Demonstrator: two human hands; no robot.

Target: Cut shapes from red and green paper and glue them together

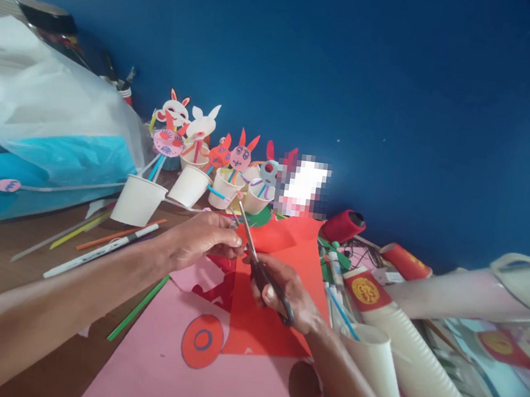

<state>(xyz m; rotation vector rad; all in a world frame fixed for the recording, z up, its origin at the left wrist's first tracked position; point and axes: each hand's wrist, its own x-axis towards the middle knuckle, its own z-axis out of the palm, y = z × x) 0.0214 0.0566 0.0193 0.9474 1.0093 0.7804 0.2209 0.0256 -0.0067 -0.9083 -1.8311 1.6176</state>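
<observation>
My right hand [282,291] grips black-handled scissors [257,259], blades pointing up and away. My left hand [202,237] is closed in a pinch on a small piece of paper right at the blades, too small to make out well. Under both hands lies a red-orange paper sheet [268,328] on top of a pink sheet [166,373]. A red circle with a purple ring [202,340] rests on the pink sheet.
Several white paper cups with paper bunny faces on straws [201,165] stand along the blue wall. Loose straws and a marker [104,246] lie at left, a plastic bag [49,107] beyond them. A stack of paper cups [418,365] and a red thread spool [346,224] sit at right.
</observation>
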